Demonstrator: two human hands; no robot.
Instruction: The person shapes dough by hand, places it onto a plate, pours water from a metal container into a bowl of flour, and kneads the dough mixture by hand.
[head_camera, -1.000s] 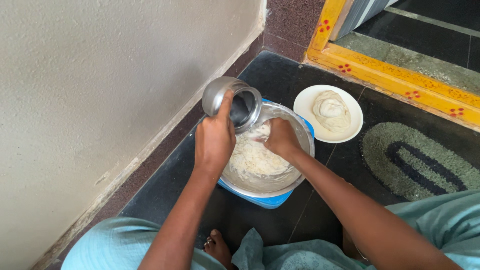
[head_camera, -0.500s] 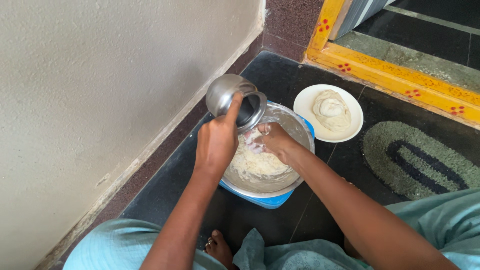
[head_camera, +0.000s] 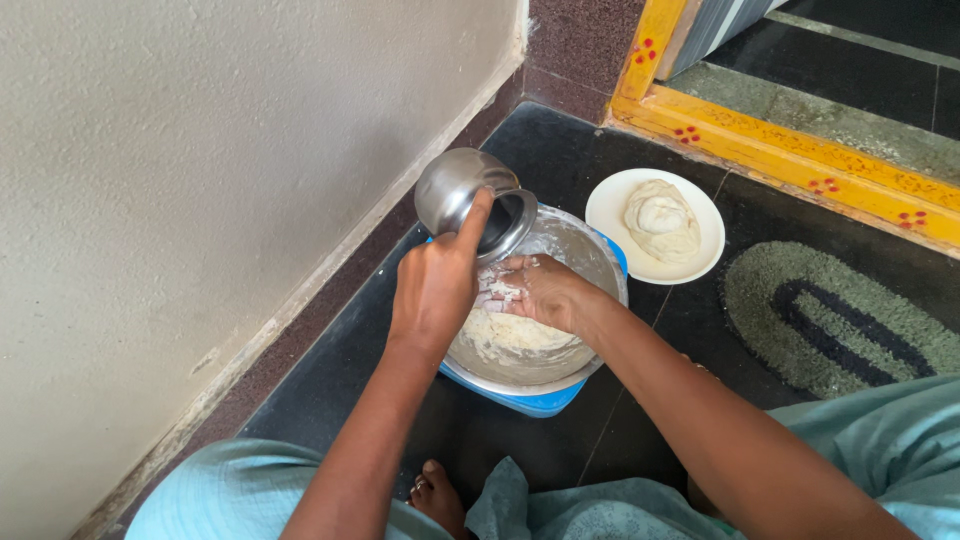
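My left hand grips a small round steel pot and holds it tipped over the far left rim of a wide steel bowl. The bowl holds crumbly pale flour dough and rests on a blue base on the dark floor. My right hand is inside the bowl, fingers spread and coated in flour, pressing on the dough just below the pot's mouth.
A white plate with a smooth dough ball sits right of the bowl. A grey-green oval mat lies further right. A pale wall runs along the left; a yellow painted threshold crosses the back. My bare toes are under the bowl.
My right hand has shifted left in the bowl and opened its fingers over the dough. The pot has moved slightly right and tipped further over the rim.
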